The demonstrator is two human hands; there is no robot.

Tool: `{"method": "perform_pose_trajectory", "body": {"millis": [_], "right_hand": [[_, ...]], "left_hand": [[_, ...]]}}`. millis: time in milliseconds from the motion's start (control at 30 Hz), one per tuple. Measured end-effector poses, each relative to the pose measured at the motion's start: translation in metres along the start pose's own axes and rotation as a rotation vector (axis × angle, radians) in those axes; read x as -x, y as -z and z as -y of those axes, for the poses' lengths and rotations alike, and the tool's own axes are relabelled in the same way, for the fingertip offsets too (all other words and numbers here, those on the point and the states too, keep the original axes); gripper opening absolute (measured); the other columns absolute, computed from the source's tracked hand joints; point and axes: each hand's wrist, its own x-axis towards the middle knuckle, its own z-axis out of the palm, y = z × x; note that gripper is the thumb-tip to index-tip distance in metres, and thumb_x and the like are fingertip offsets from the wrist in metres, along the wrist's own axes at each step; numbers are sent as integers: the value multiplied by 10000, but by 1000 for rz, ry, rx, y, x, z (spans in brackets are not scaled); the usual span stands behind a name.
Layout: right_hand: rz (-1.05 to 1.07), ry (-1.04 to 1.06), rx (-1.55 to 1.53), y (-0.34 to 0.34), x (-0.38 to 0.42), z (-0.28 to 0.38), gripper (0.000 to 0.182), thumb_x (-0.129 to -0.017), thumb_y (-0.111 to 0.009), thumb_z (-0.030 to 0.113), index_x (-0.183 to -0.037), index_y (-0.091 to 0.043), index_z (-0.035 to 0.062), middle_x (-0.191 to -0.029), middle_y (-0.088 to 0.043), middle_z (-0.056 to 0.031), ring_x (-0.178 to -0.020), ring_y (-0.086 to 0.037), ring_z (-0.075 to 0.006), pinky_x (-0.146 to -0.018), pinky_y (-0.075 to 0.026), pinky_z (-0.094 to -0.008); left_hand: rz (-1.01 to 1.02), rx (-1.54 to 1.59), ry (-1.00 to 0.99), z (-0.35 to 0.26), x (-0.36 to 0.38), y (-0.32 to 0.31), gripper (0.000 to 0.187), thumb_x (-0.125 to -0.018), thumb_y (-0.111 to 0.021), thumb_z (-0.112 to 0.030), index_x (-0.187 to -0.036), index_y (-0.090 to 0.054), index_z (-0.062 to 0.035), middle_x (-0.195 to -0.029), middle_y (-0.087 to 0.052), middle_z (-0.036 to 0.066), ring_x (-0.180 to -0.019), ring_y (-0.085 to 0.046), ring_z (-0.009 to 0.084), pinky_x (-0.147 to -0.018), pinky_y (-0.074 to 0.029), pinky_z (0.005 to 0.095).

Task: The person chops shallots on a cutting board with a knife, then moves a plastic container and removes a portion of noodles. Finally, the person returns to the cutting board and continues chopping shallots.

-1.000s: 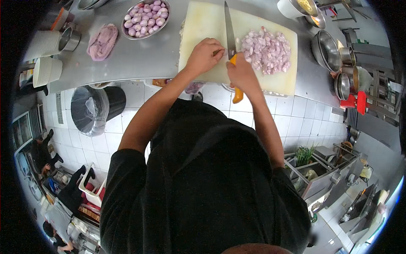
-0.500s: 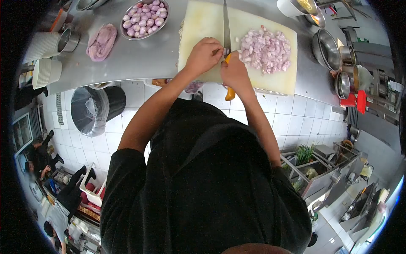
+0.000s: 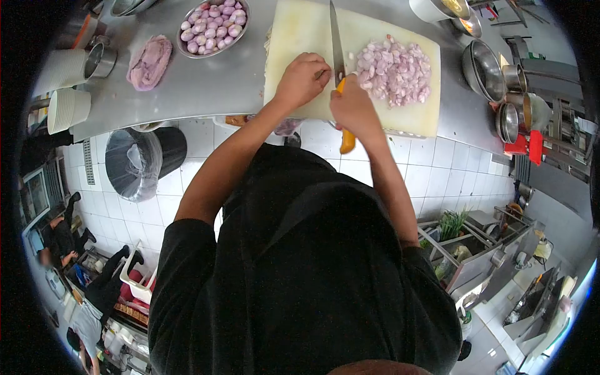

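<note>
I take the pale cutting board as my landmark, lying on the steel counter straight ahead of me. My right hand is wrapped tight around the knife, fingers fully closed on its orange handle, whose butt sticks out below my fist past the board's near edge; the blade runs up the middle of the board, pointing away from me. My left hand sits on the board just left of the blade, fingers curled down and pinched together close against the steel; whatever piece they press is hidden under the fingertips, so I cannot tell what, if anything, they have hold of. On the right half of the board, just right of the blade, lies the heap of chopped shallots, pale purple and spread loosely. Off the board's left edge, on the counter, stands a metal bowl filled with whole peeled shallots, and farther left of that lies a pinkish cloth. Beyond the cloth, at the counter's far left, are a small steel pot and stacked white containers. Right of the board sit several nested steel bowls. Below the board's near-left corner, down on the tiled floor, stands a black bin lined with a clear bag.
</note>
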Motion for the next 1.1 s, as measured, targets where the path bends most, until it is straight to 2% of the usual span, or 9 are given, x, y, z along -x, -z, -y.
{"method": "perform_pose_trajectory", "body": {"millis": [100, 200, 300, 333, 433, 467, 767, 967, 1100], "right_hand": [[-140, 147, 149, -25, -29, -42, 262, -932, -487, 117, -1073, -415, -93, -716, -644, -273, -486, -652, -328, -537, -553, -433], [34, -62, -64, 12, 5, 8, 253, -937, -509, 132, -1070, -413, -61, -728, -621, -289, -504, -648, -343, -468, -519, -441], [-23, -44, -36, -8, -4, -2, 255, -940, -506, 130, -1082, -410, -59, -744, -626, -286, -508, -646, -343, -472, -523, -437], [-123, 93, 90, -34, -28, -41, 252, -943, -502, 128, -1082, -407, -60, -762, -632, -281, -510, -647, -340, -473, -527, -435], [-104, 73, 140, -21, -18, -29, 244, -945, -500, 123, -1072, -407, -63, -778, -637, -278, -517, -654, -341, -477, -530, -436], [12, -39, 9, 2, 3, 5, 256, -952, -498, 132, -1078, -405, -71, -774, -635, -268, -516, -654, -333, -480, -533, -429], [56, -85, 19, 9, 15, 14, 272, -947, -506, 125, -1089, -401, -82, -787, -641, -266, -523, -664, -307, -483, -538, -407], [-268, 270, 292, -40, -25, -40, 264, -945, -502, 126, -1074, -393, -76, -764, -639, -276, -515, -665, -319, -470, -537, -406], [-74, 65, 90, -17, -20, -24, 271, -942, -497, 125, -1080, -388, -82, -764, -638, -277, -508, -661, -325, -476, -541, -411]], "left_hand": [[2, 4, -15, 1, 1, -2, 112, -830, -711, -95, -916, -727, -25, -959, -681, 109, -906, -636, 301, -797, -530, 382], [-8, -21, -35, 2, 2, 0, 108, -828, -708, -89, -916, -726, -29, -951, -677, 110, -906, -631, 306, -804, -525, 385], [7, -25, -15, 0, 0, 1, 105, -825, -708, -85, -913, -726, -30, -938, -674, 110, -901, -629, 308, -804, -522, 387], [18, -23, 0, 0, -1, 1, 104, -824, -708, -83, -912, -725, -30, -934, -673, 110, -899, -628, 308, -804, -522, 388], [11, 7, -8, -1, 0, 2, 107, -820, -715, -86, -911, -727, -31, -930, -673, 110, -897, -627, 309, -806, -519, 390], [16, -1, -3, -2, 4, 2, 107, -820, -716, -87, -910, -726, -30, -930, -673, 110, -899, -627, 310, -806, -519, 392], [4, -22, -25, 0, 0, 0, 114, -811, -714, -83, -908, -726, -23, -944, -680, 108, -925, -629, 317, -838, -514, 399], [4, -12, 10, 0, 1, 0, 128, -831, -689, -120, -910, -728, -27, -954, -681, 109, -939, -630, 314, -851, -517, 392], [19, 5, 25, -1, -2, 1, 106, -830, -681, -114, -866, -729, -27, -928, -679, 103, -936, -623, 310, -851, -516, 392]]}}
